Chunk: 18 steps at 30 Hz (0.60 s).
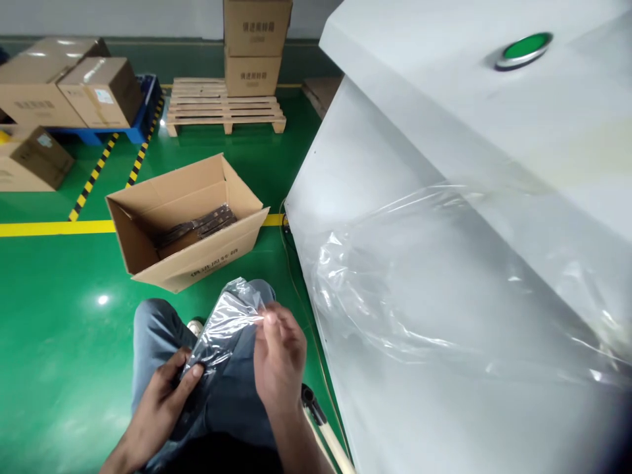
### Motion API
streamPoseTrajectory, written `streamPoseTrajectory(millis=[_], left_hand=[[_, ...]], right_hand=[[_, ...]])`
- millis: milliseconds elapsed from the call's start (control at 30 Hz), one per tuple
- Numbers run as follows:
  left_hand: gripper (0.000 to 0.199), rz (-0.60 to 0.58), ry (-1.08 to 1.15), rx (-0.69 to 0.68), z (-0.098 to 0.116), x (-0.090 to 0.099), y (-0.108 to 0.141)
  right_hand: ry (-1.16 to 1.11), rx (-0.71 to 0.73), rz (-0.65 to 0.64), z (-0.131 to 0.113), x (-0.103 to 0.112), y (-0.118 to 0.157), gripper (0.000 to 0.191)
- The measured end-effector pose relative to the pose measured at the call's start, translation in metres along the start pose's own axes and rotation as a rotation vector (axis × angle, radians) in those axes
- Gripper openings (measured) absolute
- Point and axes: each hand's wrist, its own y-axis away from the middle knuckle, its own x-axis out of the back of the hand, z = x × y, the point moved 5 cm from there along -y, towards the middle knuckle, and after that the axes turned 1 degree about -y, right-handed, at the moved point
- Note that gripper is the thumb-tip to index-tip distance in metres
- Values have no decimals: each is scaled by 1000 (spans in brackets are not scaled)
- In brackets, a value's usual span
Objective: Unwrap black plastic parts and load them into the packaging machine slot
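A clear plastic bag with a dark, flat, oblong piece inside lies slanted above my lap. My left hand is closed around its lower end, thumb on top. My right hand pinches the film at the bag's upper right edge between thumb and fingers. What the piece inside is, I cannot make out through the shiny film. Just beyond my knees stands an open cardboard box with several dark wrapped pieces lying at its bottom.
A large white cabinet with a green oval button fills the right, and a big clear plastic sheet lies over it. Behind are a wooden pallet with stacked cartons and a blue pallet with cartons. A pale pole is low right.
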Motion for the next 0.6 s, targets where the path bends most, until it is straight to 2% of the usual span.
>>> streamPoseTrajectory(millis=[67, 167, 267, 333, 367, 467, 533, 600], left_hand=[[47, -16, -19, -25, 2, -2, -1], [45, -2, -64, -66, 4, -1, -3], [46, 8, -118, -86, 2, -5, -7], [48, 46, -157, -95, 1, -8, -9], [49, 76, -168, -94, 1, -9, -10], [52, 93, -159, -49, 3, -8, -13], [53, 53, -126, -2, 5, -5, -16], [54, 41, -74, 33, 7, -2, -18]], right_hand=[[72, 186, 50, -11, 2, 6, 22], [163, 416, 29, -24, 4, 12, 11], [228, 507, -5, -26, 5, 16, 16], [231, 450, 11, -22, 5, 17, 12], [212, 376, 22, -18, 5, 16, 10], [56, 44, 77, 0, 7, 5, 16], [-67, -117, 155, 9, 11, -4, 29], [-115, -157, 182, 13, 14, -9, 44]])
